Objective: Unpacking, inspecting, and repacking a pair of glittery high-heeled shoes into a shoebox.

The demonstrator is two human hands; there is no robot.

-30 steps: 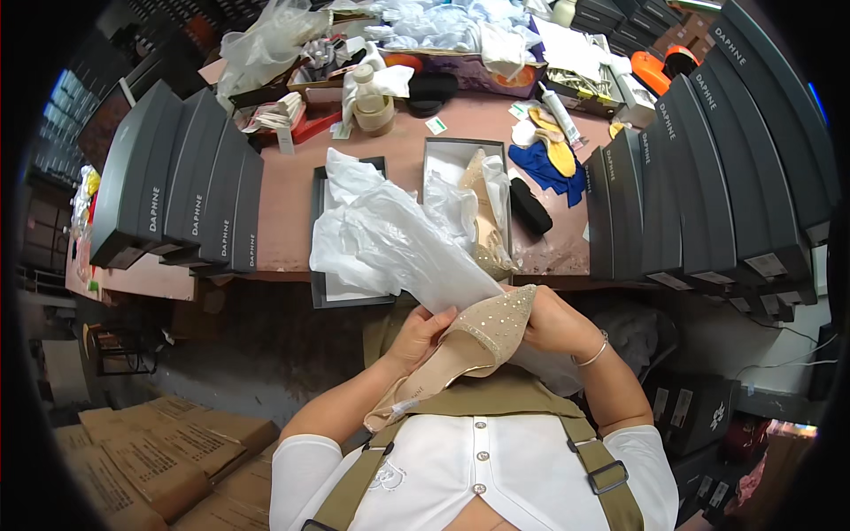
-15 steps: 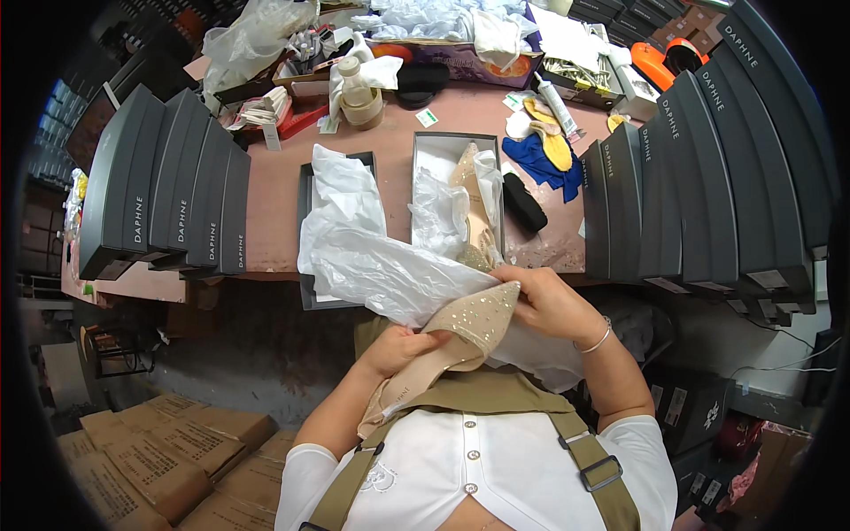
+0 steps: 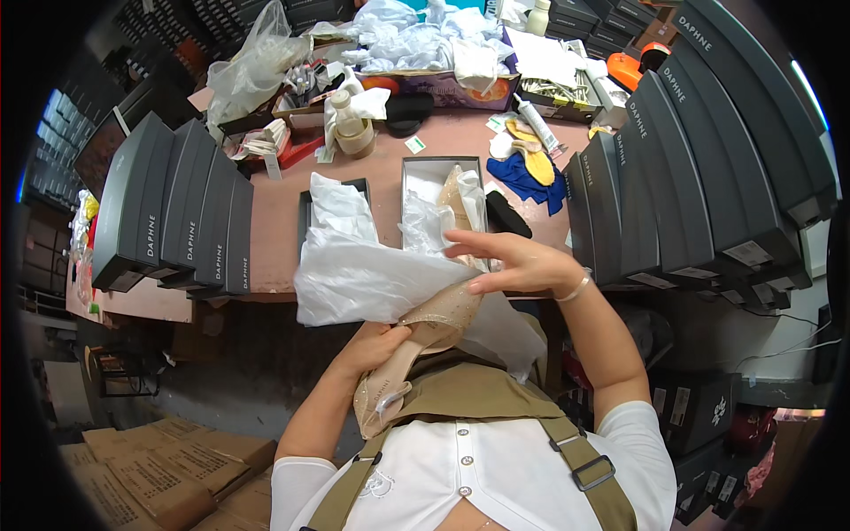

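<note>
My left hand [image 3: 374, 347] grips a beige studded shoe [image 3: 423, 341] by its middle, close to my chest, heel end down. White tissue paper [image 3: 367, 279] drapes over the shoe's toe. Above the shoe's toe, my right hand [image 3: 513, 264] is lifted with its fingers spread and nothing in it, a fingertip touching the shoe's tip. Behind it an open shoe box [image 3: 414, 181] on the pink table [image 3: 274, 208] holds a second beige shoe [image 3: 456, 196] and crumpled tissue. The box's dark lid [image 3: 305, 212] lies to its left with more tissue on it.
Rows of dark grey shoe boxes stand on edge at the left [image 3: 173, 208] and right [image 3: 673, 168]. A blue cloth with yellow insoles [image 3: 529, 168], a tape roll [image 3: 359, 140], plastic bags [image 3: 252, 66] and clutter fill the table's far side. Cardboard cartons [image 3: 168, 465] lie on the floor.
My right hand has let go of the shoe and risen toward the open box with fingers spread. The left hand keeps the shoe, now lower with tissue pulled further over its toe.
</note>
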